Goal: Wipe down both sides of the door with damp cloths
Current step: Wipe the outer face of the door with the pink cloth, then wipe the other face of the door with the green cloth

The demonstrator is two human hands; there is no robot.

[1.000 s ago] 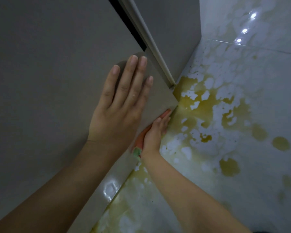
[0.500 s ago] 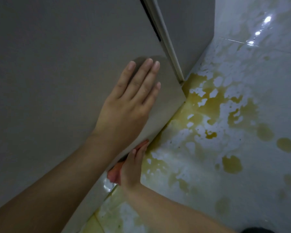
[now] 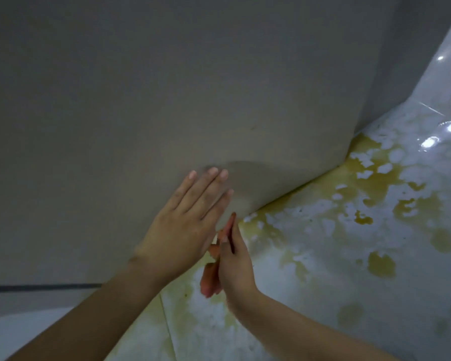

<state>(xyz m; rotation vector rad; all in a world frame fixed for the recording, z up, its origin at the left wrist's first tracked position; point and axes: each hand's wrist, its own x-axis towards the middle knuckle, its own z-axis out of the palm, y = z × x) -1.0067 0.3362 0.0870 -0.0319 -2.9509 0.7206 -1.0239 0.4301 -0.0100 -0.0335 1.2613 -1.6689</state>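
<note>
Stained floor (image 3: 323,256): left hand (image 3: 182,230) flat on door (image 3: 167,100); right hand (image 3: 233,267) grips orange cloth (image 3: 210,280) (at door's bottom edge).

Dim, soft light; glare spots on the wet floor (image 3: 435,136); slight motion blur, wide-angle bending.

No legible text, label, brand, number or sign appears in this view. The door (image 3: 167,100) presents a plain grey face without markings, and the tiled floor (image 3: 375,295) carries only yellowish stains and light reflections, none forming characters.
</note>
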